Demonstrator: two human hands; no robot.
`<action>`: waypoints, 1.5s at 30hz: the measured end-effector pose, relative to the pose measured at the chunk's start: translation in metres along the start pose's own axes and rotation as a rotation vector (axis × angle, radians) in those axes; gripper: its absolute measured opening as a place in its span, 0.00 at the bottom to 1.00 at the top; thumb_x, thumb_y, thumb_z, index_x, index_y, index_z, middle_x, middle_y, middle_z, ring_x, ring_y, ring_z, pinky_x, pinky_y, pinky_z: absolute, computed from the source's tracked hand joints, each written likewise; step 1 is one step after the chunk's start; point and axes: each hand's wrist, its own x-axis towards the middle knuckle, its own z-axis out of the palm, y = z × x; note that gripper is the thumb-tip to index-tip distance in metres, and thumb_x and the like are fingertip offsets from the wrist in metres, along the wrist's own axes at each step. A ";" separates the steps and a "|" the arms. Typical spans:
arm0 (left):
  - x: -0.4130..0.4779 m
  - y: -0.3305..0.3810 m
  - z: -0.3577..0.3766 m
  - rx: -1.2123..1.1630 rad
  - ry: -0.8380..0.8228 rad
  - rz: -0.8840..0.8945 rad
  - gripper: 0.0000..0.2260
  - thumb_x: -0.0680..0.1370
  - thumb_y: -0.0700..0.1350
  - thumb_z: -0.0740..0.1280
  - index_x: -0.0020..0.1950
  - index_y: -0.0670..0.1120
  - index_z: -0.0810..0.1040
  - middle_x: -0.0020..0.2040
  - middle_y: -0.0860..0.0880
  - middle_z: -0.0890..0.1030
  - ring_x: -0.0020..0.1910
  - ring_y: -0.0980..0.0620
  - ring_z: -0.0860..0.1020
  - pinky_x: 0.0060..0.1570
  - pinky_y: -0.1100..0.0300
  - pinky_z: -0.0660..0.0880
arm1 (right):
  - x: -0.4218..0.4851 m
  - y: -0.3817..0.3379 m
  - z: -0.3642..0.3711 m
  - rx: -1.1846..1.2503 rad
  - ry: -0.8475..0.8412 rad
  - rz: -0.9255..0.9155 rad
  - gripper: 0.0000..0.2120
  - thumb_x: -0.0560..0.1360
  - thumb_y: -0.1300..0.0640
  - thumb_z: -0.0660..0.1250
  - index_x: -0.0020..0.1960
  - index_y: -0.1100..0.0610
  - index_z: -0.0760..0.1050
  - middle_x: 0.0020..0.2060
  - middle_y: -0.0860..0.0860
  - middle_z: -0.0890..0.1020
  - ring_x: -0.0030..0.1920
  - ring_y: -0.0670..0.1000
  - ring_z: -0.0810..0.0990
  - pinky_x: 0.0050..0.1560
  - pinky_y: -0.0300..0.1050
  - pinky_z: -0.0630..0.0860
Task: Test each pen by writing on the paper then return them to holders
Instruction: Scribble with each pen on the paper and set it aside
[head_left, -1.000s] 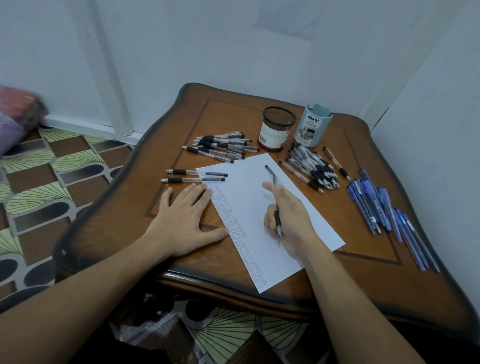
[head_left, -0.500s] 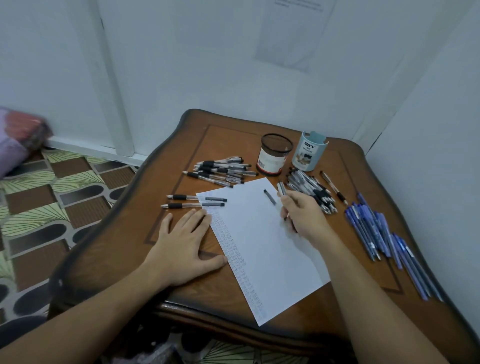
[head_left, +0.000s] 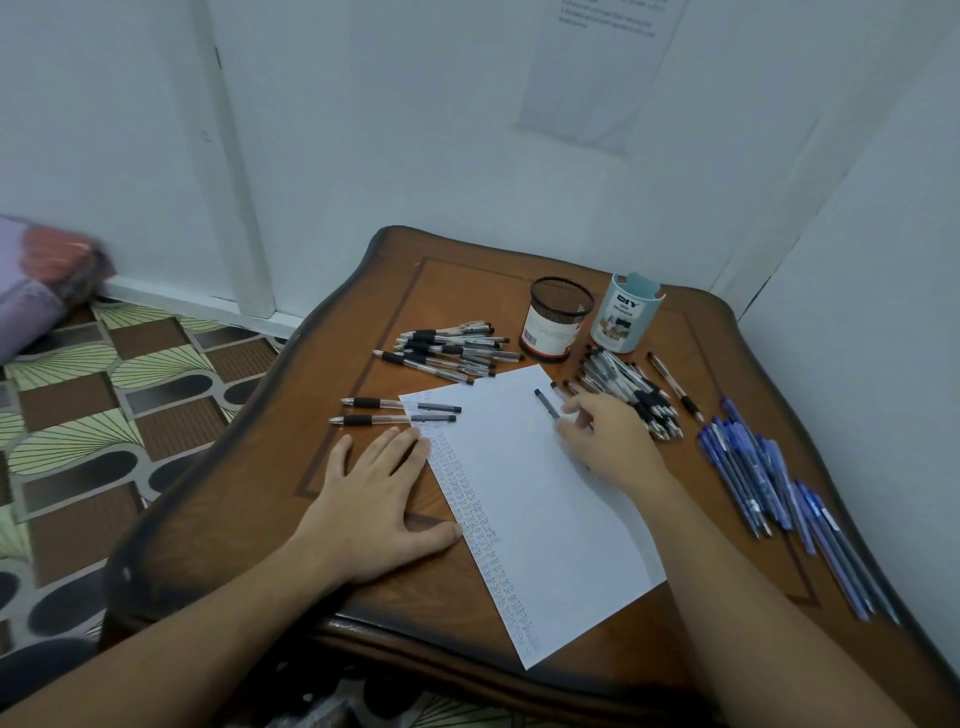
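Left hand (head_left: 382, 499): spread flat, pinning white paper sheet (head_left: 545, 519) against sliding.
Right hand (head_left: 605, 441): at heap of black-gripped clear pens (head_left: 639, 395) (blurred; cannot tell its grasp).

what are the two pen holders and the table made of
Dark holder: black wire mesh, probably metal, matte; the grid is see-through above its white and red label. Pale blue holder: smooth, opaque, with a notched rim, likely moulded plastic, though coated card is possible. Table: reddish-brown wood or veneer, varnished to a soft sheen, darker at the edges.
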 end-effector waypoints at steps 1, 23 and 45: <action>0.000 0.000 0.001 0.003 -0.003 -0.002 0.54 0.62 0.81 0.35 0.81 0.52 0.47 0.81 0.54 0.46 0.79 0.55 0.42 0.73 0.43 0.35 | -0.004 0.000 0.001 0.006 -0.017 -0.017 0.09 0.78 0.54 0.66 0.58 0.53 0.78 0.43 0.45 0.75 0.45 0.46 0.75 0.49 0.46 0.75; -0.001 0.005 -0.006 0.044 -0.056 -0.038 0.50 0.64 0.78 0.39 0.80 0.52 0.44 0.80 0.55 0.43 0.78 0.56 0.39 0.73 0.44 0.34 | 0.005 0.009 0.003 -0.436 0.042 -0.076 0.09 0.77 0.70 0.62 0.47 0.61 0.79 0.40 0.53 0.75 0.45 0.53 0.72 0.38 0.43 0.68; -0.003 0.004 -0.006 0.017 -0.046 -0.029 0.49 0.65 0.78 0.41 0.80 0.52 0.45 0.80 0.55 0.44 0.78 0.56 0.40 0.73 0.44 0.34 | 0.002 0.006 0.015 -0.395 0.247 -0.053 0.13 0.77 0.68 0.65 0.58 0.59 0.82 0.50 0.57 0.79 0.53 0.56 0.74 0.49 0.48 0.69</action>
